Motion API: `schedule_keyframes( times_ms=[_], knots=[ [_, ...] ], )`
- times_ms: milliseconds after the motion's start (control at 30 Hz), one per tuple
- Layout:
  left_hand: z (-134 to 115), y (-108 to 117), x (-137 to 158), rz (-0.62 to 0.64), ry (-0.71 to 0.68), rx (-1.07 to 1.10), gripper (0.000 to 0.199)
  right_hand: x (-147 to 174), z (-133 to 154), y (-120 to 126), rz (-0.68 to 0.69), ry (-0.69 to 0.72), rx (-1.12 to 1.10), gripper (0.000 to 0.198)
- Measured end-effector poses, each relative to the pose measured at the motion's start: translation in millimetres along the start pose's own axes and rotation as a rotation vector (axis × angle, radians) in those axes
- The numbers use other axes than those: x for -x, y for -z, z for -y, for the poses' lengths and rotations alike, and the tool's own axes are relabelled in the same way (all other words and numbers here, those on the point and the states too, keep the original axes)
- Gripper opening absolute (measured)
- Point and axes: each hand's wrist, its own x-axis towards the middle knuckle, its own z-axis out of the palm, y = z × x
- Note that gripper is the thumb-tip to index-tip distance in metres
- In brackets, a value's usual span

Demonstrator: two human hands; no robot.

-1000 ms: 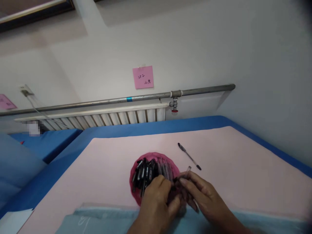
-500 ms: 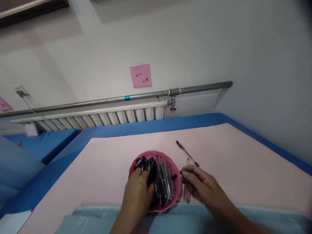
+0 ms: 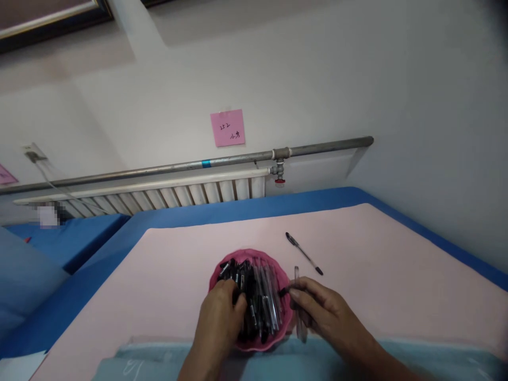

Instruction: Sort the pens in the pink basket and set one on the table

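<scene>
A pink bowl [image 3: 222, 268] full of several black-capped clear pens stands on the pink table cover [image 3: 377, 286]. My left hand [image 3: 220, 321] reaches into the bowl's left side, its fingers among the pens; whether it grips one is hidden. My right hand [image 3: 321, 312] is just right of the bowl and holds a clear pen barrel [image 3: 297, 276] that points away from me. Its fingertips also touch a small black piece at the bowl's right rim. A single capped pen [image 3: 304, 253] lies on the cover beyond my right hand.
A blue table edge [image 3: 254, 209] frames the pink cover. Behind it run a white radiator [image 3: 159, 194] and a metal pipe [image 3: 325, 146] along the wall, with a pink note [image 3: 227, 127] above. A light blue sheet [image 3: 416, 357] lies at the near edge.
My hands, joined over the bowl a second ago, have parted: the left went into the bowl's left side, the right drew out to the right, then edged back to the rim with the clear barrel.
</scene>
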Motion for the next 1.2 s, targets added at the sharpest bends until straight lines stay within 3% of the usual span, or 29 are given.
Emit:
schedule_keyframes(
  times_ms=[300, 367, 500, 600, 800, 1200],
  knots=[
    [-8, -2, 1, 0.333, 0.111, 0.917, 0.019, 2, 3, 0, 0.04, 0.092, 0.153, 0.027],
    [-12, 0, 2, 0.33, 0.139, 1.089, 0.022, 4, 4, -1, 0.046, 0.117, 0.194, 0.026],
    [-14, 6, 1, 0.168, 0.18, 1.369, 0.024, 10, 3, -7, 0.155, 0.172, 0.322, 0.025],
    [-13, 8, 1, 0.123, 0.163, 1.44, 0.023, 13, -1, -12, 0.225, 0.215, 0.424, 0.022],
    [-15, 5, 2, 0.166, 0.157, 1.45, 0.024, 15, -5, -16, 0.24, 0.224, 0.481, 0.022],
    [-15, 8, 3, 0.17, 0.12, 1.337, 0.017, 15, -7, -16, 0.262, 0.173, 0.505, 0.021]
  ],
)
